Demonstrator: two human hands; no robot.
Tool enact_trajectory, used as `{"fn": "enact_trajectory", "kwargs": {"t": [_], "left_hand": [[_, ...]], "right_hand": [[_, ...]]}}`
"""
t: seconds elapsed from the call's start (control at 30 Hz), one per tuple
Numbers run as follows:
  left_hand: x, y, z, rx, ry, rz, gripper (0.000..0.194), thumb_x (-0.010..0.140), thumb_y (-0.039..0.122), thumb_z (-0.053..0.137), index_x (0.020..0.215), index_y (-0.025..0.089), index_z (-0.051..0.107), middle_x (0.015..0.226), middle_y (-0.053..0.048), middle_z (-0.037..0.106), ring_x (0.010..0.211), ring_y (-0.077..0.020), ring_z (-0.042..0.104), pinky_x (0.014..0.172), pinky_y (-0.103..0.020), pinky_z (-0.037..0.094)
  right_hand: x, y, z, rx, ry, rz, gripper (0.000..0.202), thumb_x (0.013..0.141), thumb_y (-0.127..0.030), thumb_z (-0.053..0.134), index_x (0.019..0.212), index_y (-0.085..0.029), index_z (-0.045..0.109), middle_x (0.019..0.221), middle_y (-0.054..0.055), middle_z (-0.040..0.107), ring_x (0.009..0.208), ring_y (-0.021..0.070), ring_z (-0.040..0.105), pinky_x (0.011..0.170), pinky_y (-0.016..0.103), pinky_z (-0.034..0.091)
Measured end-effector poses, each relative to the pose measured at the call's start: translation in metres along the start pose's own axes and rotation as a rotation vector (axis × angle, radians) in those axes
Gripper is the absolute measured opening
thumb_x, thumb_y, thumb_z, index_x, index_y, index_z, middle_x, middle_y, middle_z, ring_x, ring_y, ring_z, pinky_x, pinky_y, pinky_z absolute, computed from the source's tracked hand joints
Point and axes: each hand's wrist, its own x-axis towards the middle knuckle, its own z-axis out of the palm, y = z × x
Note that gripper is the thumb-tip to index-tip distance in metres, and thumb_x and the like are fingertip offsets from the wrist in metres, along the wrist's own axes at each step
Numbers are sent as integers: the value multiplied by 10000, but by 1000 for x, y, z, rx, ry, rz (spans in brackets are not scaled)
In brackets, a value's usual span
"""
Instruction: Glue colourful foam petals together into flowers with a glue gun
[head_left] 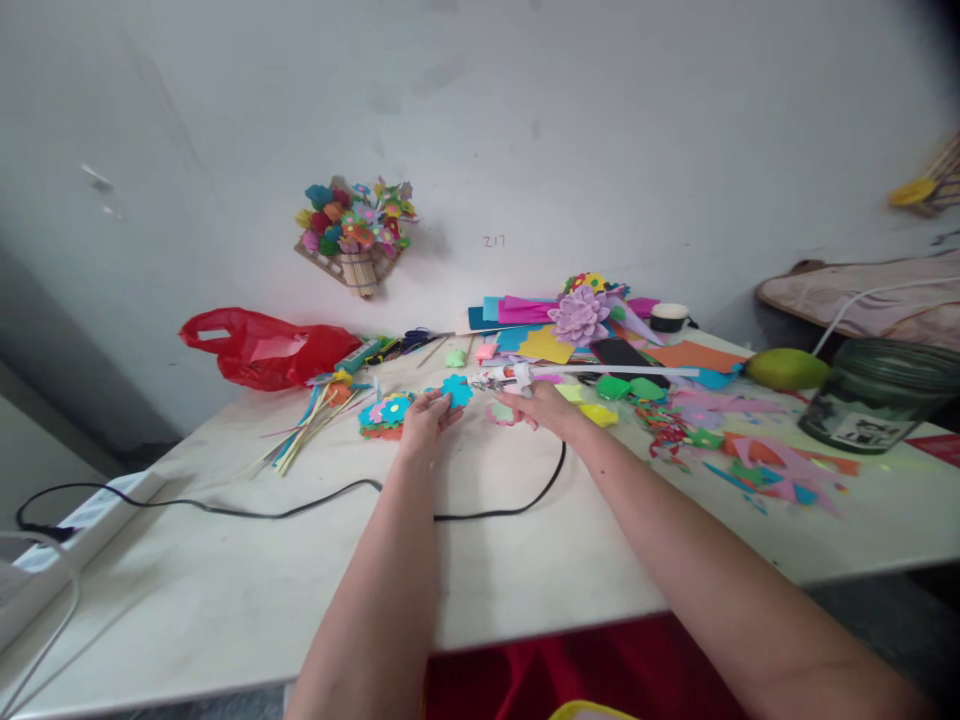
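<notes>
My left hand (429, 418) pinches a blue flower cutout (455, 391) by its lower edge, above the table. A white glue gun (516, 374) is gripped in my right hand (536, 403), its wire stand and nozzle pointing left, close to the blue flower. A long white glue stick (637, 371) sticks out of its back to the right. Below the glue gun, a pale flower cutout with a pink edge (499, 413) lies partly behind my right fingers. Left of my left hand is a pile of layered coloured flowers (390, 410).
A black cord (300, 510) loops across the white table (225, 590) to a power strip (82, 540). Left stand a red plastic bag (277, 355) and paper strips (307, 430). Foam scraps (780, 470), coloured sheets (546, 345) and a glass jar (874, 395) lie or stand right.
</notes>
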Motion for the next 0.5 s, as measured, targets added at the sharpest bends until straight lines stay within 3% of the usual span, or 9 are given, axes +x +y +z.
{"fn": "enact_trajectory", "kwargs": {"t": [0.23, 0.5], "left_hand": [[0, -2, 0, -7, -19, -12, 193, 628, 159, 678, 724, 128, 514, 639, -9, 622, 632, -127, 634, 731, -291, 512], [-1, -1, 0, -38, -27, -32, 215, 641, 130, 652, 777, 142, 487, 653, -21, 643, 643, -160, 651, 669, -292, 525]], "right_hand": [[-1, -2, 0, -74, 23, 11, 387, 655, -524, 595, 573, -148, 556, 342, -32, 433, 345, 72, 383, 347, 192, 295], [0, 0, 0, -139, 29, 20, 398, 651, -541, 586, 595, -147, 566, 397, -19, 472, 356, 74, 390, 347, 198, 291]]}}
